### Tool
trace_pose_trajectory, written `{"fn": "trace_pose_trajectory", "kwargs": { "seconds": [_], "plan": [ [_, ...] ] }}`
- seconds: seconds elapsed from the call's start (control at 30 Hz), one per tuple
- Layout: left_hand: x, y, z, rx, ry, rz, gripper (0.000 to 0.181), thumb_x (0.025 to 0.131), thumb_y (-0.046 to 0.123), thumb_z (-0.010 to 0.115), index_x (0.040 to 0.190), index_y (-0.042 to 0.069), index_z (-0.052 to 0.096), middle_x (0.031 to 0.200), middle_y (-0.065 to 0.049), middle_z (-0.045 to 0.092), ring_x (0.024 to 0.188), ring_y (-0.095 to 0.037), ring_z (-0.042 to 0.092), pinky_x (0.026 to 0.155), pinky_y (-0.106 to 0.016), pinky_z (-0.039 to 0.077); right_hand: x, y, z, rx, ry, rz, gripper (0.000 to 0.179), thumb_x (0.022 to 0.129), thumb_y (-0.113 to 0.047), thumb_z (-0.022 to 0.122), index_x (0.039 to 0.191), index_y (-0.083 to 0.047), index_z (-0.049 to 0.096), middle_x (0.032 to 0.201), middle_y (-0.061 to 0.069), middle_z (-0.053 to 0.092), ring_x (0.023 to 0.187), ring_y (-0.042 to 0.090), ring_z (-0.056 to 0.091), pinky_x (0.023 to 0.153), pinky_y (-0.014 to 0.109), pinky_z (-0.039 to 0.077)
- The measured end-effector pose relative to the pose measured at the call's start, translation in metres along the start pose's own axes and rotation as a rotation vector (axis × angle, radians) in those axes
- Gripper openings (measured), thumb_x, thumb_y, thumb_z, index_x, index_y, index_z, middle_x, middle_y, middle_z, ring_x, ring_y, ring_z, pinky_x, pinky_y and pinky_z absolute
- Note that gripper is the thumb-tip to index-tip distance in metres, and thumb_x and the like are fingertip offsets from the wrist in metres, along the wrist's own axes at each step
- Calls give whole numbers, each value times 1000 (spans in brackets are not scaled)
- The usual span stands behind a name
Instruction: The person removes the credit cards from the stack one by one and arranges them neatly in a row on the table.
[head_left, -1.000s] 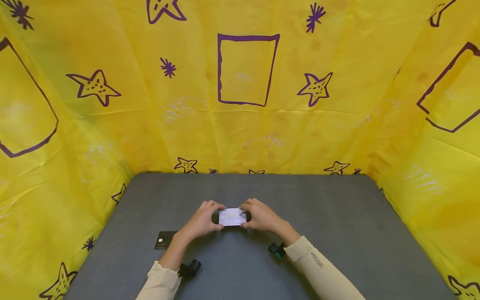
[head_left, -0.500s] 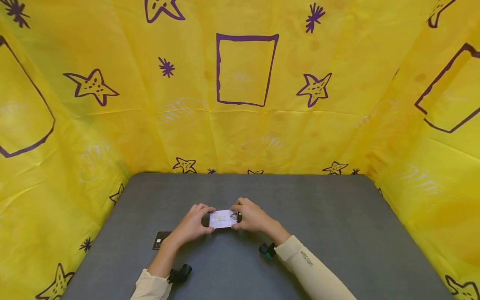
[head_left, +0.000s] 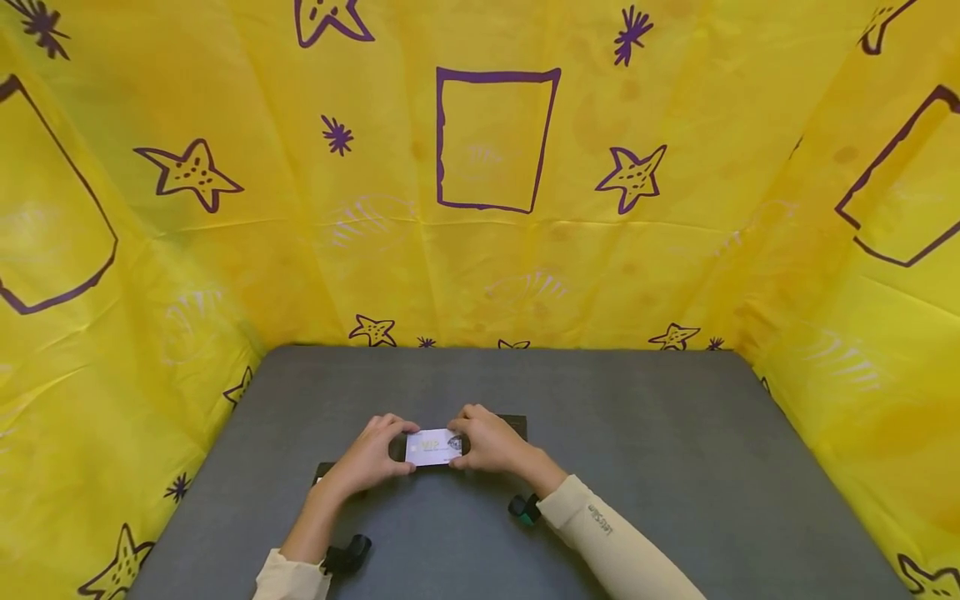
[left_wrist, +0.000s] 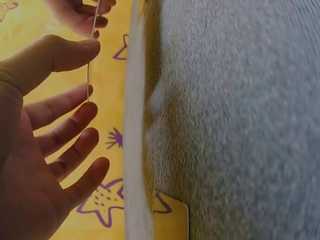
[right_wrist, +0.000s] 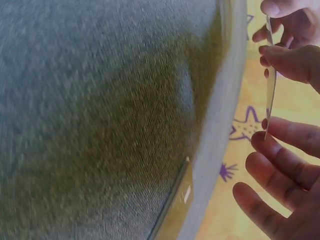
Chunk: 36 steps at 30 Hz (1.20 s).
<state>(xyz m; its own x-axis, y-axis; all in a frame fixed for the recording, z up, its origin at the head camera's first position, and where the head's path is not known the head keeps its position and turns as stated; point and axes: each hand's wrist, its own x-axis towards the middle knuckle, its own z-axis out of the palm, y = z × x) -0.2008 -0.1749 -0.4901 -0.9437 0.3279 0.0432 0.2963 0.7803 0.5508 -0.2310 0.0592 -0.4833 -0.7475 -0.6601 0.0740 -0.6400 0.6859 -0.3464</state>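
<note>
Both hands hold a white card (head_left: pixel 431 448) with "VIP" lettering and a dark picture at its right end, raised over the table. My left hand (head_left: pixel 373 454) pinches the card's left end between thumb and fingers. The opposite end is pinched by my right hand (head_left: pixel 487 442) the same way. Each wrist view shows the card (left_wrist: pixel 89 75) edge-on as a thin line, the other fingers spread loosely. A dark card (head_left: pixel 324 470) lies at the left, mostly covered by the left forearm. Behind the right hand, another dark card (head_left: pixel 516 425) shows only in part.
The grey table (head_left: pixel 637 467) stretches out on all sides of the hands. Yellow cloth walls (head_left: pixel 495 275) with purple drawings enclose its back and sides. Dark wrist cameras (head_left: pixel 350 555) hang beneath both forearms.
Both hands have moved left and slightly nearer with the white card between them. The dark card behind the right hand has come into sight; the left forearm covers more of the other.
</note>
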Motion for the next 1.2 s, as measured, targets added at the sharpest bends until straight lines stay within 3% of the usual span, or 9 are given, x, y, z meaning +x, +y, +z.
{"fn": "trace_pose_trajectory", "kwargs": {
  "seconds": [0.37,0.77,1.2],
  "plan": [
    [-9,-5,-9,-17,-35,-54,46,73,18,83,116,10,66,112,-3,60,111,-27,49,94,-49,43,8,-11,9,-42,-31,14,50,77,-40,80,117,-12,69,100,-3,58,87,8,46,70,19,39],
    [-15,-15,-11,27,-25,-9,48,70,12,83,114,8,66,109,-3,61,111,-30,49,94,-50,42,12,-21,19,-72,-8,7,50,76,-41,79,116,-13,70,99,-3,59,86,9,49,68,18,38],
    [-21,-23,-14,47,-59,-34,46,66,14,85,108,10,67,108,-3,62,107,-27,50,93,-48,43,17,-31,29,-100,-32,2,48,75,-43,80,112,-15,70,97,-5,57,84,8,47,71,20,38]
  ]
}}
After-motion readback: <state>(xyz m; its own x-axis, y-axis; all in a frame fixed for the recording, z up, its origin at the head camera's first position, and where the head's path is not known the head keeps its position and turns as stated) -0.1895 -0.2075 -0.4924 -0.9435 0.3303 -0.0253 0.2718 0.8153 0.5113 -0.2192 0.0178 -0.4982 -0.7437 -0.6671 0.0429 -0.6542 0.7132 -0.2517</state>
